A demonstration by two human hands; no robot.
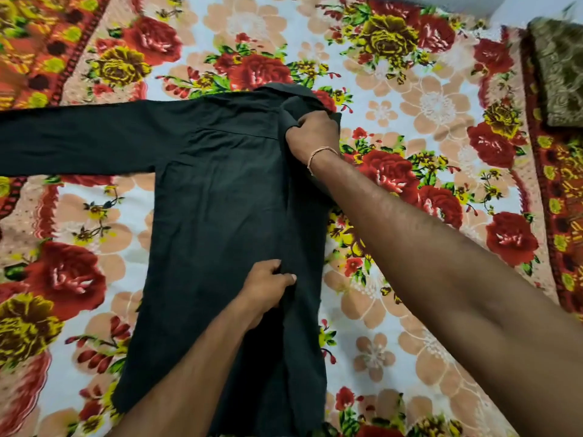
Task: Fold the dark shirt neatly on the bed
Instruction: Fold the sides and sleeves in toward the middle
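Note:
The dark shirt (217, 197) lies back-up on the flowered bed sheet (419, 99), collar at the far end. Its left sleeve stretches flat out to the left edge of the view. The right side is folded inward over the back, and the right sleeve runs down along that fold. My right hand (312, 134) grips the folded cloth at the right shoulder, just below the collar. My left hand (266, 288) pinches the folded edge lower down, around the shirt's middle. Both forearms cross over the shirt's lower part and hide some of it.
The bed sheet with red and yellow roses covers the whole view. A folded brown-green patterned cloth (561, 70) lies at the far right. An orange patterned strip of the sheet (38, 48) runs along the far left corner.

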